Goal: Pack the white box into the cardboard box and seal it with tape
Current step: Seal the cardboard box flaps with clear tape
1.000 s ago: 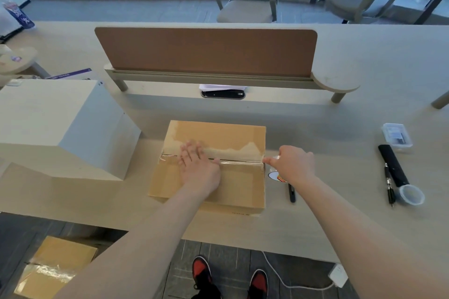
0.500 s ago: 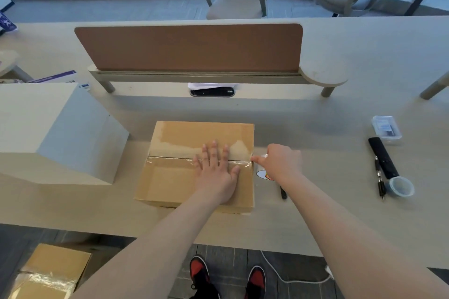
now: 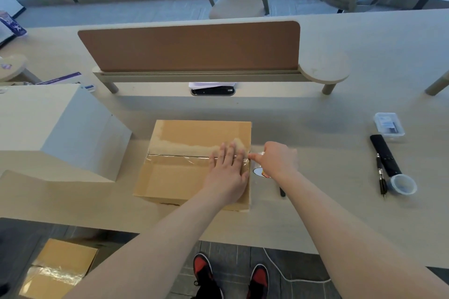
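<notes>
- Cardboard box (image 3: 194,177) sits on the table (image 3: 315,226), near its front edge. The top flaps are closed and meet at a seam running left to right.
- White box: not visible. The shut flaps hide the inside, so I judge it is already packed, but this is unconfirmed.
- Clear tape strip (image 3: 175,160) lies along the seam from the left edge to the right edge, with some wrinkles in it.
- Left hand (image 3: 228,172) lies flat, fingers straight and together, pressing the tape down at the right end of the seam.
- Right hand (image 3: 277,160) is just off the box's right edge, fingers curled round the tape roll (image 3: 261,172). The roll is mostly hidden, and the tape runs taut from it to the box corner.
- Progress: the top seam is nearly done. Still to do, as I judge it: cut the tape from the roll and smooth the end down the side. I cannot tell whether other seams need tape.
- A pen (image 3: 281,192) lies beside the right forearm.
- A large pale box (image 3: 60,128) stands well to the left.
</notes>
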The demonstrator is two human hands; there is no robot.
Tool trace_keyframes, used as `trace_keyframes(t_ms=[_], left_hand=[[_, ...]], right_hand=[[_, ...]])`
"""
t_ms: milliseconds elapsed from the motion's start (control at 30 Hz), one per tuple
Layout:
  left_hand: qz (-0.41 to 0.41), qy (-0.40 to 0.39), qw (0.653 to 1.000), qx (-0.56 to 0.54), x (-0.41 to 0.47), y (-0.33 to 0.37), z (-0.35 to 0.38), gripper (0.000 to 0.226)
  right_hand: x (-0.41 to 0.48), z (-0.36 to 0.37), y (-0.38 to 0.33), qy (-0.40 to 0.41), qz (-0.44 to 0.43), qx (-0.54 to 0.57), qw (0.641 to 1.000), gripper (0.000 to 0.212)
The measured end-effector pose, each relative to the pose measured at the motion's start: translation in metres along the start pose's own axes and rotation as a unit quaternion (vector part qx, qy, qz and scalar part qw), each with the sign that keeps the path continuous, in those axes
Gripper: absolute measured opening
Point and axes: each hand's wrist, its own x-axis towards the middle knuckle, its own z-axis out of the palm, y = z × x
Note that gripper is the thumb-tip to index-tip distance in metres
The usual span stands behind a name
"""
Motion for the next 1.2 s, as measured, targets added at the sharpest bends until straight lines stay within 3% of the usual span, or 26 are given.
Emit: trace_keyframes(t_ms=[267,467,633,967,1200], left_hand=[[0.022,-0.010,1.000,0.014,0.000,-0.002,0.013,0.071],[0.017,-0.003,0.999,0.031,-0.001,0.000,0.016,0.075],[-0.017,0.015,1.000,0.014,0.000,0.015,0.011,0.075],[-0.030,0.022,0.999,0.013,0.005,0.018,0.024,0.067],[-0.028,-0.007,0.999,0.033,0.009,0.015,0.024,0.068]], right_hand=[[0.002,0.010,0.007,-0.021,0.027,0.111,0.993,0.055],[0.009,0.023,0.017,-0.083,0.070,0.267,0.958,0.057],[0.006,0.023,0.025,-0.081,0.062,0.383,0.918,0.040],[0.015,0.039,0.019,-0.084,0.041,0.269,0.959,0.027],[0.016,0.048,0.023,-0.106,0.054,0.298,0.947,0.033]])
